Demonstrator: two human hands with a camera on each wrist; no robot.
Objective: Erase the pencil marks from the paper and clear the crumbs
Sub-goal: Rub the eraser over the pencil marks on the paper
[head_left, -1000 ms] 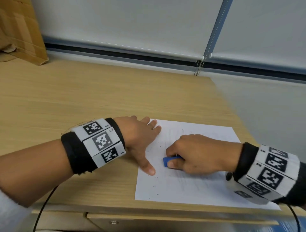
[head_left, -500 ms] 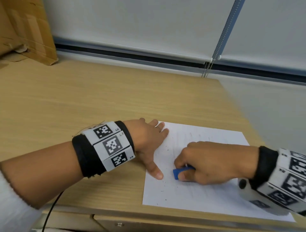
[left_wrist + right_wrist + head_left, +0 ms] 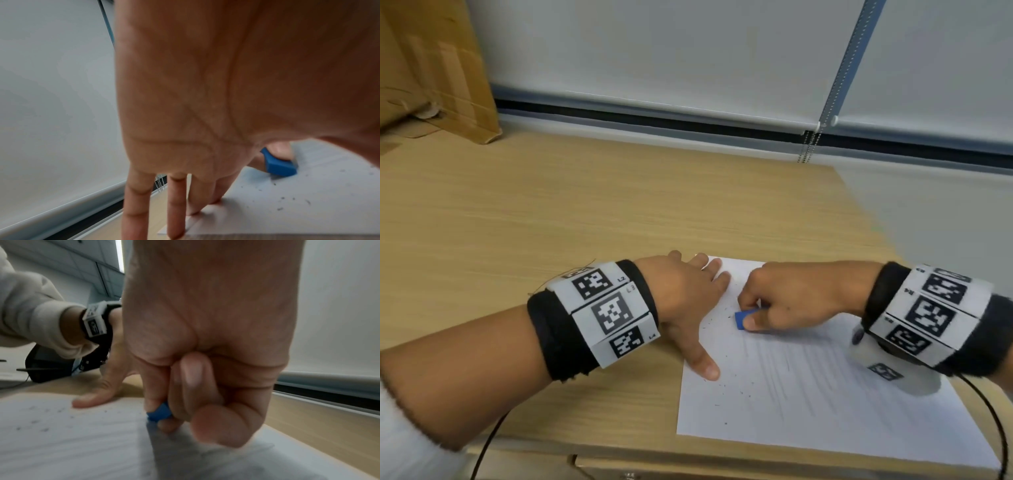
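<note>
We see a wooden desk point(image 3: 585, 212) with a brown cardboard box point(image 3: 438, 68) at its far left corner and pale roller blinds point(image 3: 654, 51) behind it, a bead chain point(image 3: 806, 147) hanging between them. The white paper point(image 3: 808, 404) lies at the near right part of the desk, close to its front edge. Faint grey pencil marks point(image 3: 784, 373) streak its middle, and dark crumbs point(image 3: 726, 380) are scattered over its left side, near the thumb of our left hand. Nothing lies on the sheet besides our hands and the eraser.

Our left hand point(image 3: 688, 294) lies flat and spread, fingers point(image 3: 176, 203) straight, their tips over the paper's far left corner and the thumb pressing on its left edge; it grasps nothing. Our right hand point(image 3: 794, 298) is curled into a loose fist above the upper part of the sheet, and it pinches the blue eraser point(image 3: 743, 318) between thumb and forefinger. The eraser's lower edge touches the paper just right of the left hand, with the other fingers folded into the palm. Both wrists wear black bands with printed square markers point(image 3: 609, 311).
</note>
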